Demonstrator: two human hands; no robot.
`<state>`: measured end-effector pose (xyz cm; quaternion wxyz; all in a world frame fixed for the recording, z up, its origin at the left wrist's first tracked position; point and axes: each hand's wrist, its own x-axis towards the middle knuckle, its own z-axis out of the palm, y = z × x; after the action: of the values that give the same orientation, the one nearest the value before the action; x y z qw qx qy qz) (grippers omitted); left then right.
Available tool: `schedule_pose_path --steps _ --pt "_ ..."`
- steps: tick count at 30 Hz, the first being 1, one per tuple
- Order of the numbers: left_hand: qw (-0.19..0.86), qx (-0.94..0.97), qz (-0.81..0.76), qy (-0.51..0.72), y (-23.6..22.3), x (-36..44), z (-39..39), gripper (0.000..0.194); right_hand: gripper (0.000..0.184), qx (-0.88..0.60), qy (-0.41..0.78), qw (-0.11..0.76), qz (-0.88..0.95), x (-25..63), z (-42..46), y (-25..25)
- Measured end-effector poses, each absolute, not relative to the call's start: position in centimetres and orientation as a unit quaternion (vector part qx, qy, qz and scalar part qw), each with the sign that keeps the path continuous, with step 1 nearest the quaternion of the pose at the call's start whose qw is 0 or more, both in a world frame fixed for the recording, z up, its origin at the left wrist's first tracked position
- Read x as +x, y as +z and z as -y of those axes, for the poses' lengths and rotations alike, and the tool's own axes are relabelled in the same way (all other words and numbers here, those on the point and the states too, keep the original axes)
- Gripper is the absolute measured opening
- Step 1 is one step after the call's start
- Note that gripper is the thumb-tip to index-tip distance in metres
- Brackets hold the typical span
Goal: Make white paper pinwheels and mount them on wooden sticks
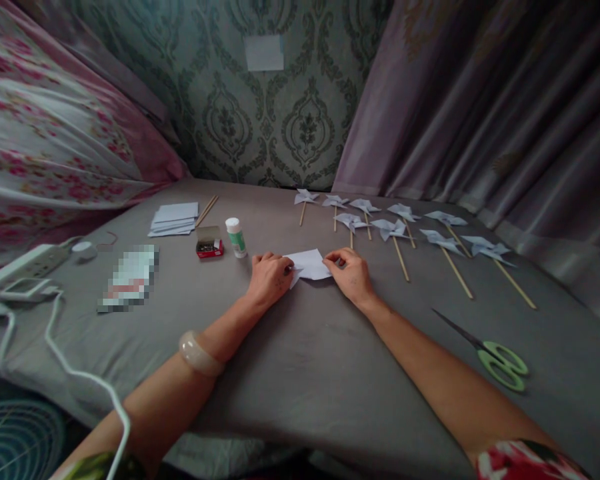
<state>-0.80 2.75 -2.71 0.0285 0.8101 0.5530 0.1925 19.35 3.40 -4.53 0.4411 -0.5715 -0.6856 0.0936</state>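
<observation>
A white sheet of paper [310, 265] with cut, loose corners is held between my two hands, just above the grey cloth. My left hand [273, 277] has its fingers closed on the paper's left side, where a flap points down. At the right edge, my right hand [350, 272] pinches a corner between thumb and fingers. A glue stick [236, 239] with a white cap stands upright left of my left hand. Beside it sits a small open red box [210, 245] of tiny metal pieces, perhaps pins.
Several paper pinwheels [391, 229] on wooden sticks lie at the back right. Green-handled scissors [500, 363] rest at the right. A paper stack [175, 219] and sticks [207, 210] lie at back left. A power strip [27, 267] and white cable [75, 370] occupy the left edge.
</observation>
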Motion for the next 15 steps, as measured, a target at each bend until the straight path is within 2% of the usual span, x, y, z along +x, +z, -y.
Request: schedule_pose_path --steps 3,8,11,15 --pt "0.034 0.802 -0.561 0.202 -2.5 -1.0 -2.9 0.021 0.012 -0.556 0.076 0.431 0.707 19.9 -3.4 -4.6" --pt "0.022 0.796 -0.558 0.232 -2.6 -1.5 -3.3 0.020 0.037 -0.495 0.003 0.383 0.780 20.2 -2.8 -4.4" --pt "0.008 0.796 -0.553 0.245 -2.7 -1.7 -3.4 0.021 0.036 -0.454 -0.024 0.356 0.816 20.0 -2.3 -4.0" --pt "0.001 0.791 -0.554 0.258 -2.9 -1.8 -3.6 0.021 0.025 -0.403 -0.050 0.358 0.841 19.6 -2.0 -3.8"
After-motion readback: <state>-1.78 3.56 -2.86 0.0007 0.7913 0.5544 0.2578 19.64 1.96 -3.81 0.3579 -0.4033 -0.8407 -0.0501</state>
